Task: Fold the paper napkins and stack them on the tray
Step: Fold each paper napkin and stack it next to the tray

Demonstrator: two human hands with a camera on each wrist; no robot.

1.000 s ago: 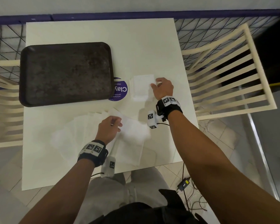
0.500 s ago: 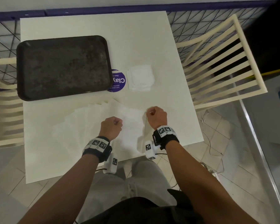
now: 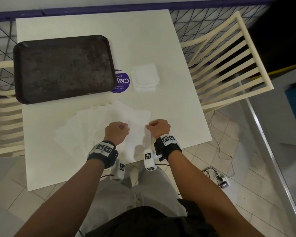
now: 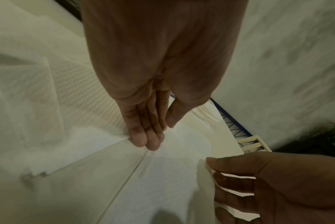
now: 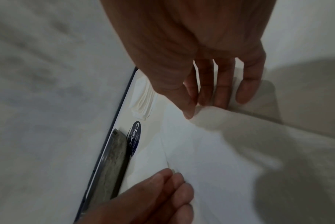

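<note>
Near the table's (image 3: 99,28) front edge, left hand (image 3: 116,132) and right hand (image 3: 159,127) each pinch one napkin (image 3: 138,127).

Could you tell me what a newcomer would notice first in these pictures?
Probably the two hands at the table's near edge: the left hand and right hand each pinch an edge of one napkin from the fanned-out spread. Next, the dark tray at the far left holds nothing, while the folded stack sits right of it, beside a purple sticker.
</note>
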